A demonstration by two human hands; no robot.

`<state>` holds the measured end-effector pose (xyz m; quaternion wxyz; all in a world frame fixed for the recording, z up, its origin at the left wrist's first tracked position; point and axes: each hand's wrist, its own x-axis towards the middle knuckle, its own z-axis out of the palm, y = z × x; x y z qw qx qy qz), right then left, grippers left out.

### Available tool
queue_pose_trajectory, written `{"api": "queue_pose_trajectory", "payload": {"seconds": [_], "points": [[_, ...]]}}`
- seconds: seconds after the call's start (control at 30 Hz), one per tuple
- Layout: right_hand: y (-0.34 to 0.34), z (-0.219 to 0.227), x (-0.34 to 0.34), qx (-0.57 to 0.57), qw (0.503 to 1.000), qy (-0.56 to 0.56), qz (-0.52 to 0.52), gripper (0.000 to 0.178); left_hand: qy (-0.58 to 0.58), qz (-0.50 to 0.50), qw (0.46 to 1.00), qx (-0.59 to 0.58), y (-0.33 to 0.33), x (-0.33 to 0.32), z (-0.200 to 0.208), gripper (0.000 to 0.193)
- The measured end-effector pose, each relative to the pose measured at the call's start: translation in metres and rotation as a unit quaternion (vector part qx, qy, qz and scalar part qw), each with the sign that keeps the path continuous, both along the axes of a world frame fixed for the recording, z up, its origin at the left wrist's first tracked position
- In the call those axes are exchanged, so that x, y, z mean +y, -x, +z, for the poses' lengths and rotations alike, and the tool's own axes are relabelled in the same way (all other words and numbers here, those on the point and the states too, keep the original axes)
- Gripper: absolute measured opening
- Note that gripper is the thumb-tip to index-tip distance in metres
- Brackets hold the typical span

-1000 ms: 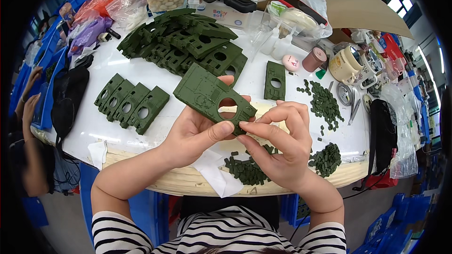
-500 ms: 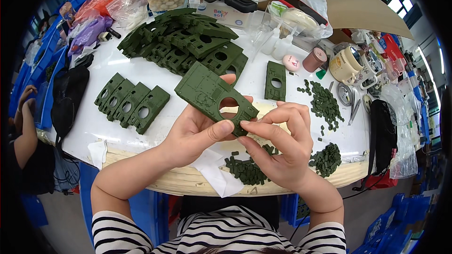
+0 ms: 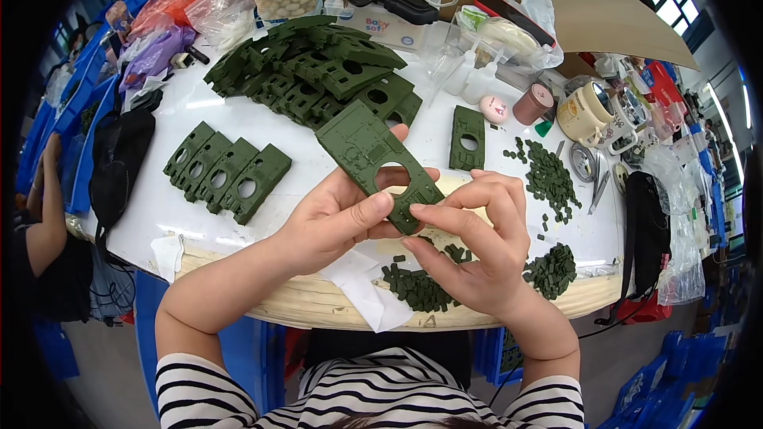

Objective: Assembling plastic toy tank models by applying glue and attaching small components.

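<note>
My left hand (image 3: 338,210) is closed around a dark green plastic model vehicle hull (image 3: 362,147), thumb on top near its large round hole. The hull is tilted, its far end pointing up and left. At its near end, my right hand (image 3: 485,246) touches the surface with the forefinger tip. The right thumb is apart from the forefinger, just below the hull's edge; nothing shows between them. Beneath the hands lies a pile of small dark green parts (image 3: 417,290), partly covered by the right hand.
A heap of similar hulls (image 3: 310,71) lies at the back. A row of hulls (image 3: 226,171) sits at left, a single hull (image 3: 467,139) at right. More small parts (image 3: 550,179) are spread at right, near tweezers (image 3: 598,189) and a cream mug (image 3: 584,111). White tissue (image 3: 369,290) lies in front.
The hull has turned in my left hand, its far end swinging rightward and up. My right thumb has dropped slightly away from the hull's near edge. The view has shifted slightly.
</note>
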<state>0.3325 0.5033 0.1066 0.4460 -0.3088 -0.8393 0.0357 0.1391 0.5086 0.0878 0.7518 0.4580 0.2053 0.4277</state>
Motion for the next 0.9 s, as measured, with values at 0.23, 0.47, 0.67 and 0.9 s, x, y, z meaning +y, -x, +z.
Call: {"api": "queue_pose_trajectory", "payload": {"seconds": [0.23,0.47,0.67,0.9], "points": [[-0.003,0.003,0.0,-0.014,1.0,-0.009,0.001,0.035,0.005,0.0,1.0,0.012,-0.003,-0.001,0.002,0.069],[-0.015,0.008,0.007,0.005,0.999,-0.05,-0.02,0.03,0.044,-0.046,0.998,0.013,0.006,0.004,0.005,0.059],[-0.017,0.007,0.014,0.028,0.997,-0.07,-0.03,0.025,0.085,-0.032,0.99,0.108,0.028,-0.003,0.01,0.045],[-0.02,0.009,0.009,0.025,0.997,-0.075,-0.021,0.022,0.151,0.022,0.935,0.319,0.084,-0.026,0.01,0.05]]}}
